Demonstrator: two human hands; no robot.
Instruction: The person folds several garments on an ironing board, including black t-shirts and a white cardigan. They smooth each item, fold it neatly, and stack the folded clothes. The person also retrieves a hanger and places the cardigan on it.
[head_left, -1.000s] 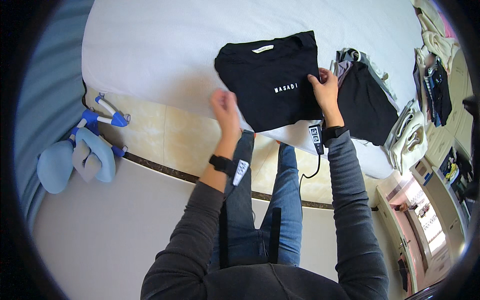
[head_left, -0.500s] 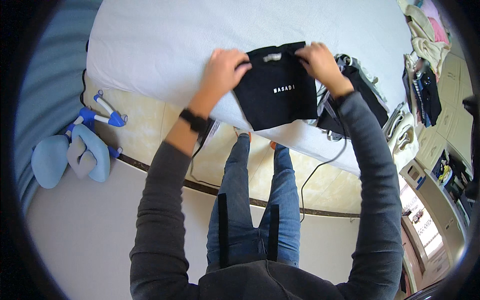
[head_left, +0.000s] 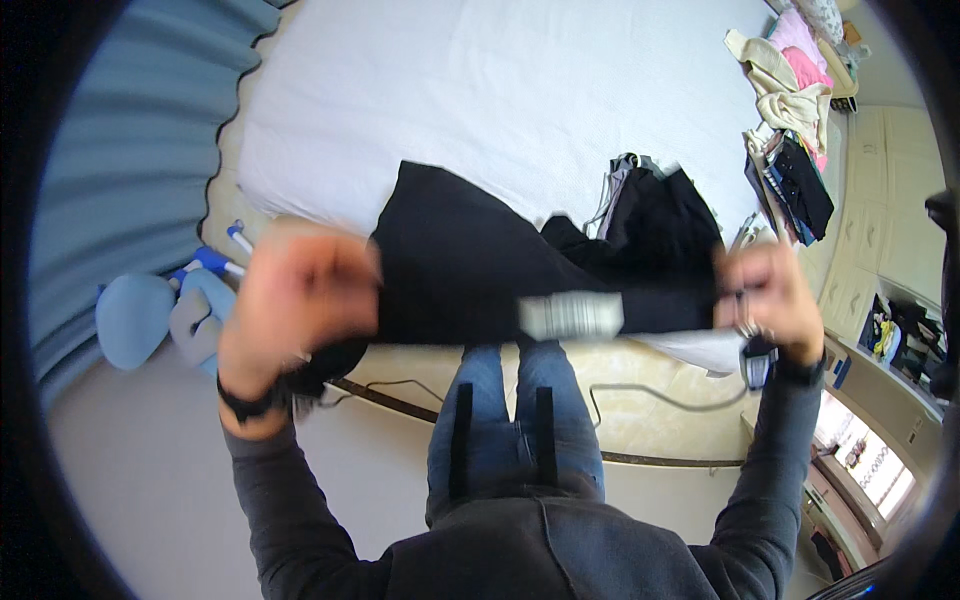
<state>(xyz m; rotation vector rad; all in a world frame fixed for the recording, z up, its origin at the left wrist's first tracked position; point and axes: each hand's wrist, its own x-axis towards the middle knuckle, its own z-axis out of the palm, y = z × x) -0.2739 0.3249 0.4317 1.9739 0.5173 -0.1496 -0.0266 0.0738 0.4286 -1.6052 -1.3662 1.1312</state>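
I'm holding the black shirt (head_left: 450, 260) up off the bed (head_left: 450, 100) now, where half a second ago it was lying flat with my fingers at its neckline. It's hanging in the air in front of me, over the bed's near edge, and I'm stretching it sideways between my hands. To my judgement, that means I'm handling it as a loose, lifted cloth rather than as a neat shape lying on the bed.

My left hand (head_left: 305, 285) is curling closed around its left end, though motion is blurring the fingers. My right hand (head_left: 770, 295) is closing on the right end, thumb and fingers seeming to pinch it.

The shirt is looking plain black and soft. Its edge nearest me is running almost straight from hand to hand, while a broad corner on the left is swinging out toward the bed. A pale patch (head_left: 570, 316) is showing near that straight edge, too smeared to make out. Just beyond, the dark pile (head_left: 635, 215) is resting on the bed.
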